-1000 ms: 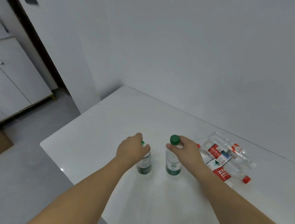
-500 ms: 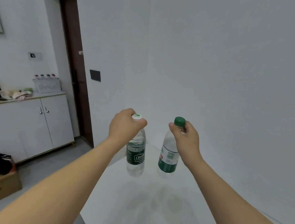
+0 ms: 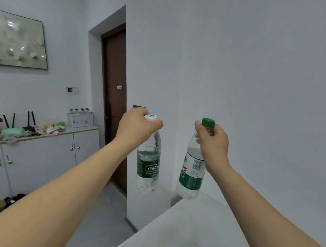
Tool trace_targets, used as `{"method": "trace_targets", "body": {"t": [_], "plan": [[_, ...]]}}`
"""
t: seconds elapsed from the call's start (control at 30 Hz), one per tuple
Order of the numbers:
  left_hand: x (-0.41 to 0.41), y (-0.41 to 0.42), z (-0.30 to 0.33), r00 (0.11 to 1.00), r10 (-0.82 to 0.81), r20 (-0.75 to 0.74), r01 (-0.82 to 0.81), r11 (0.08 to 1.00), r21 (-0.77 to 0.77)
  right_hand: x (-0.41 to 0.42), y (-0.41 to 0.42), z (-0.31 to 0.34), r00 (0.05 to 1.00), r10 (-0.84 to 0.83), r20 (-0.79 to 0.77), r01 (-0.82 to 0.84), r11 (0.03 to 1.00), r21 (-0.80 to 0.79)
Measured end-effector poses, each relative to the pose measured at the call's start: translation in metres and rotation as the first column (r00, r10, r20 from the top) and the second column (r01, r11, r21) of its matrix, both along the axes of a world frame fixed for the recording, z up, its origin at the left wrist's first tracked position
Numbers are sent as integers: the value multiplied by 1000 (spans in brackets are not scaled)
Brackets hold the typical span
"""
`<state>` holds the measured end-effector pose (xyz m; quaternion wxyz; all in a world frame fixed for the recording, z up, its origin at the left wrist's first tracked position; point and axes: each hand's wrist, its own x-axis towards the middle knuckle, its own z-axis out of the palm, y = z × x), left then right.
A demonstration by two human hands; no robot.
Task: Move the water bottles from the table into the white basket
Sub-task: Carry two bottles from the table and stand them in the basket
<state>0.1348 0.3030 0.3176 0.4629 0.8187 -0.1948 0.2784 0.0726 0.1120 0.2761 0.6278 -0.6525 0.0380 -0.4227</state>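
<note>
While both arms reached out across the middle of the frame, the table (image 3: 198, 233) showed only as a white corner at the lower right, and the cabinet (image 3: 39, 152) ran along the left side under a framed picture (image 3: 16, 39). On the cabinet top, left of centre, sat the basket (image 3: 80, 119), white and perforated, with a few capped bottles already standing in it. It was well apart from the hands, across open floor.

The left bottle (image 3: 148, 165) hung at centre frame, clear of the table, its dark green label facing me. The right bottle (image 3: 191, 174) hung just beside it, tilted a little, its base above the table's far corner. The two did not touch.

The left hand (image 3: 136, 129) was curled round the neck of its bottle just below the white cap. The right hand (image 3: 213, 143) pinched the other at the neck, thumb beside the green cap.

To my eye the step was the carry. Doing it well meant keeping both grips tight at the necks, since part-full bottles swing from so high a hold. I would have walked them over level and apart, so they did not knock, then lowered each upright into a free gap in the basket rather than dropping it on the bottles already there. A loose pinch on the right looked the likelier slip.
</note>
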Motion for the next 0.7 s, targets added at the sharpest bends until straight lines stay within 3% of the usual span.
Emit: {"method": "trace_targets", "body": {"t": [0.4, 0.7], "plan": [[111, 96, -18, 990, 109, -85, -109, 994, 9, 122, 96, -1, 992, 110, -68, -113, 993, -37], [235, 140, -19, 984, 167, -68, -152, 972, 181, 265, 141, -6, 985, 166, -47, -167, 986, -17]]}}
